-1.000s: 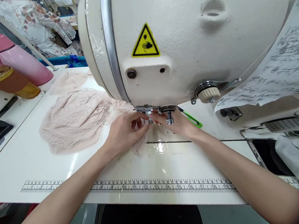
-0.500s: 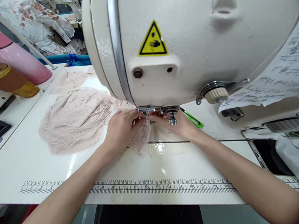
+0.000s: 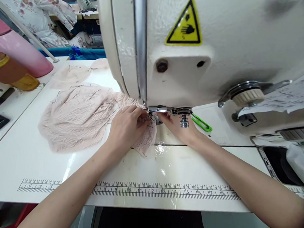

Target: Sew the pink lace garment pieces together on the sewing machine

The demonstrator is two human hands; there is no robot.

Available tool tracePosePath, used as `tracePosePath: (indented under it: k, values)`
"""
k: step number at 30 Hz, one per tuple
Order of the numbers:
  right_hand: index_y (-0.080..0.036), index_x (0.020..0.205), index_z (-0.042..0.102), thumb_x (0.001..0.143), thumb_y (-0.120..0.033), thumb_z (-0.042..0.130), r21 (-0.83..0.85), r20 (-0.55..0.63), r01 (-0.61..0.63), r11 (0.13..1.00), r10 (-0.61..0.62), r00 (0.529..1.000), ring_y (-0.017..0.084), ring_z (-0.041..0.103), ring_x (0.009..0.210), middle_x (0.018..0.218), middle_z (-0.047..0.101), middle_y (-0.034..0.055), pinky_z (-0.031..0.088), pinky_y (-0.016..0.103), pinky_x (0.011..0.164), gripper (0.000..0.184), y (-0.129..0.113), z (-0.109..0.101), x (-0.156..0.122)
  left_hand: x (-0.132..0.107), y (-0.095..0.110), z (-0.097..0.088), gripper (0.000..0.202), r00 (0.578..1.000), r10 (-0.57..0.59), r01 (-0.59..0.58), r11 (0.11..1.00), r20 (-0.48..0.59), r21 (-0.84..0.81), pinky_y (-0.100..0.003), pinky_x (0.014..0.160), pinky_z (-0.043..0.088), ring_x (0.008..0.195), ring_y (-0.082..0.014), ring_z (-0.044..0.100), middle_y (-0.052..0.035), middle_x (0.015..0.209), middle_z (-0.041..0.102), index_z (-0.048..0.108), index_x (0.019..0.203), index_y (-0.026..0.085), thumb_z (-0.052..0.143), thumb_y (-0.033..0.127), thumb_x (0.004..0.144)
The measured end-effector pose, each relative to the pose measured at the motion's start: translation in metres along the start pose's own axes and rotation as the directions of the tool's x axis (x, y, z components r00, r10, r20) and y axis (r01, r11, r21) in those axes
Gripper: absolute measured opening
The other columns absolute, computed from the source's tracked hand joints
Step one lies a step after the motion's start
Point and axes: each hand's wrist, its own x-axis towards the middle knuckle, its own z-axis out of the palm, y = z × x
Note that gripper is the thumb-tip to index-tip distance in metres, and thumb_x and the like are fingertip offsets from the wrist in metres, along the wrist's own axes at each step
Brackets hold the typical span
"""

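Pale pink lace fabric [image 3: 77, 120] lies bunched on the table, and one end of it reaches under the needle area of a white sewing machine [image 3: 179, 74]. My left hand [image 3: 127, 126] is closed on that end, thumb and fingers gripping it just left of the presser foot. A corner of the lace hangs toward me below the fingers. Behind the tension spring, my right hand [image 3: 179, 127] has its fingers drawn together close to the presser foot. Its fingertips are partly covered by machine parts, so what they pinch is hidden.
Green thread snips [image 3: 202, 122] lie beyond my right hand. A phone [image 3: 281, 165] and white cloth are at the right. A pink bottle [image 3: 22, 51] and an amber cup [image 3: 13, 74] stand at the left. A printed ruler [image 3: 138, 189] runs along the front edge. Another person sits behind.
The view has shifted, so the machine appears larger and further right. My left fingers have spread slightly over the lace, and my right fingertips have moved a little apart from the left ones.
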Motion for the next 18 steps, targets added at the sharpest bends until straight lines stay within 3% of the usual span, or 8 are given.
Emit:
tracePosePath:
  k: [3,18]
  values:
    - [-0.021,0.071,0.057,0.094,-0.049,0.040,-0.034,0.004,0.022,0.999,-0.022,1.000,0.020,0.055,0.068,0.071,0.061,0.0053,0.039,0.035,0.069,0.040,-0.0001,0.0007,-0.0013,0.0000,-0.0005,-0.0008,0.017,1.000,-0.011,0.011,1.000,0.015,0.009,-0.031,0.068,0.046,0.078,-0.0211,0.060,-0.0044,0.082,0.063,0.070,0.096,0.022,0.063,0.030,0.083]
    - [-0.021,0.078,0.058,0.092,-0.053,0.043,-0.112,-0.026,0.054,0.992,-0.057,0.998,0.019,0.053,0.067,0.066,0.057,0.0041,0.037,0.032,0.064,0.038,0.0048,0.0068,-0.0034,0.0002,-0.0003,-0.0012,0.017,0.999,-0.015,0.015,1.000,0.029,-0.005,-0.031,0.067,0.044,0.079,-0.0209,0.061,-0.0033,0.087,0.065,0.070,0.097,0.023,0.064,0.028,0.082]
